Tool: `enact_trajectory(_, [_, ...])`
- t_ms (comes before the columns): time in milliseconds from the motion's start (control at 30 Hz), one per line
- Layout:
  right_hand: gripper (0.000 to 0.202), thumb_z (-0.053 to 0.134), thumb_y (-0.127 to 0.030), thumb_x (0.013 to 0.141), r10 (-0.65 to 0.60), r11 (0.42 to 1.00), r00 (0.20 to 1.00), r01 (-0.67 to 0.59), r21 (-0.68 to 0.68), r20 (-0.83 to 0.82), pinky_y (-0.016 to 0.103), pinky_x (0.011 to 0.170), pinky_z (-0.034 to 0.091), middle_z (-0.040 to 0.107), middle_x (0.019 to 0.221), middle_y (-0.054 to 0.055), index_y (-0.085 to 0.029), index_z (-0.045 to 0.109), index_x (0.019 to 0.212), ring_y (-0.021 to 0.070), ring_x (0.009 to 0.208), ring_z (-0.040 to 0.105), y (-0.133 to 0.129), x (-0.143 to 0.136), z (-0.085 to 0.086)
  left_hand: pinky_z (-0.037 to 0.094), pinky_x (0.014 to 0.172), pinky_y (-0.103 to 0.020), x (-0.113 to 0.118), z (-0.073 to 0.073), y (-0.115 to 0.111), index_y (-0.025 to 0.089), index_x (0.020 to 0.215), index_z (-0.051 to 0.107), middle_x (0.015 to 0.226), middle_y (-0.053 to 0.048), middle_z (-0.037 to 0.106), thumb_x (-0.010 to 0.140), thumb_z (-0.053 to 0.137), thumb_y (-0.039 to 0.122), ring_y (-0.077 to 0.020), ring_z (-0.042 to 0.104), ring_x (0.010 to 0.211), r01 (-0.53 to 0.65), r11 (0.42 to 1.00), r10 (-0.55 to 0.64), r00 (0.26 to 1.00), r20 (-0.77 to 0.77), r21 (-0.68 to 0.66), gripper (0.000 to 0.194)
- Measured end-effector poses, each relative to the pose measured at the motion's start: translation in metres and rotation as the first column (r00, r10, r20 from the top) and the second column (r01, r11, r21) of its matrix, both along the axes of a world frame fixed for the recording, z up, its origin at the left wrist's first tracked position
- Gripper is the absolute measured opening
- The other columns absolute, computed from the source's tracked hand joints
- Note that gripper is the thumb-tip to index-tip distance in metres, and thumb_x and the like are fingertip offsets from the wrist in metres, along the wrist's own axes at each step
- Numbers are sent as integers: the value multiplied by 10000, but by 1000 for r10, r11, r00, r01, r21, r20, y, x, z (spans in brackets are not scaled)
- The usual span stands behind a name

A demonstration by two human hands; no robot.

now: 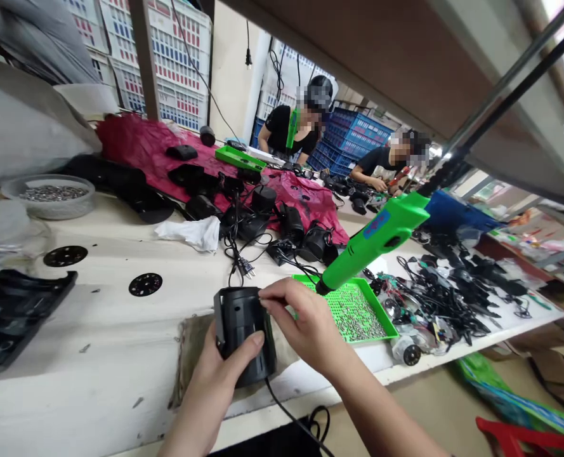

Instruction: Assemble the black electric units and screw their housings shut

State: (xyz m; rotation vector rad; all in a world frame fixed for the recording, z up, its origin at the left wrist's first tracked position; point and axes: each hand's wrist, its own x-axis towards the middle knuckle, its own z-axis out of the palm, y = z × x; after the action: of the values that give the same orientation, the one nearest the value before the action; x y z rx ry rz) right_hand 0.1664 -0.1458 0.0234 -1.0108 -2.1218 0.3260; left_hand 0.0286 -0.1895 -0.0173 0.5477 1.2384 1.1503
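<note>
My left hand (222,371) is wrapped round a black plastic appliance housing (244,333), its thumb lying across the front. The housing rests on a worn brownish pad (186,355), and a black cord runs from its lower end over the table edge. At the housing's upper right corner, my right hand (305,320) has thumb and forefinger pinched together; whatever is between them is too small to make out. Beyond that hand hangs a green electric screwdriver (367,244), its tip above a green tray (390,327) of small screws (360,317).
Black housings and cords (262,216) lie on pink plastic sheeting (134,143). Wiring parts (443,298) are heaped at right. A round tub (48,197) of metal pieces, black discs (145,284) and a black shell (15,317) are at left. Two co-workers (282,130) sit opposite.
</note>
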Motion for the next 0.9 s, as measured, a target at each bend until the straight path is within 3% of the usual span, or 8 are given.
enact_trajectory(200, [182,491,-184,986,105,993,952,-117,25,289,298,742,514,639,875,81,-135,652,919,184,821,603,14,-8,12,464,839,-399,3,0,5,205,1066,621,971,-72,711,605,796,452,-331,628,1024,-5,999,9,997,-76,50,552])
enact_trajectory(333, [177,543,-189,960,61,985,838,-140,105,542,304,672,493,624,885,92,-124,670,855,198,782,562,17,-11,16,477,806,-389,5,-2,7,192,1095,611,940,-71,719,619,778,410,-318,650,967,3,997,2,998,-67,79,550])
enact_trajectory(433, [126,597,-167,926,14,970,773,-164,178,634,303,627,472,630,889,76,-153,693,846,201,763,550,18,-11,18,472,835,-388,4,-3,8,175,1151,579,978,-73,715,621,765,427,-306,646,986,42,996,-34,995,-92,79,616])
enact_trajectory(567, [146,581,-210,942,10,958,786,-186,220,618,323,636,500,669,928,75,-175,718,981,215,783,585,18,-7,16,464,857,-373,3,-4,7,172,1209,540,1028,-68,706,635,748,446,-287,632,1020,76,995,-69,992,-106,65,669])
enact_trajectory(733, [290,449,-161,990,80,971,850,-184,150,521,357,746,563,685,1109,118,-121,618,1222,227,896,643,12,6,7,458,871,-360,1,-6,6,185,1169,552,1077,-68,695,657,722,481,-288,597,1097,66,995,-62,996,-65,71,616])
enact_trajectory(833, [311,429,-103,971,50,980,901,-128,153,431,349,771,572,675,1111,135,-112,597,1232,221,950,648,8,13,4,457,871,-376,0,-6,5,192,1159,566,1066,-66,695,654,725,493,-301,596,1096,74,995,-69,995,-78,68,609])
enact_trajectory(900, [341,410,-58,947,-3,970,927,-88,226,374,340,745,567,662,1079,134,-139,623,1201,214,940,639,9,14,3,460,870,-393,0,-5,6,193,1163,567,1070,-72,690,652,726,500,-312,597,1094,84,994,-78,993,-86,68,617])
